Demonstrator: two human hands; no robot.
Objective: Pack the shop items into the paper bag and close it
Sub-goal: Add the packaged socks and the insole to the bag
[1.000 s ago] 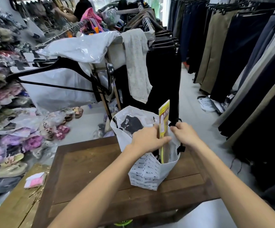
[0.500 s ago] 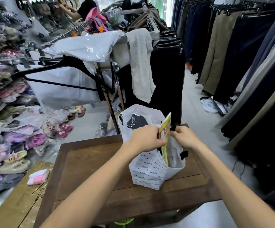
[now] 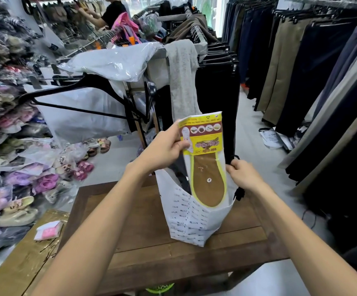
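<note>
One insole pack (image 3: 205, 161), one paper bag (image 3: 191, 223), wooden table (image 3: 151, 248).
Left hand (image 3: 164, 149) pinches pack's top; right hand (image 3: 244, 175) grips bag's rim.

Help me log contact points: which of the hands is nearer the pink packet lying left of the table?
Left. The left hand grips the insole pack above the bag, on the pink packet side; the right hand holds the bag's far rim.

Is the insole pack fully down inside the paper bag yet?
No, the left hand holds the insole pack by its top, most of it standing above the rim of the paper bag.
</note>
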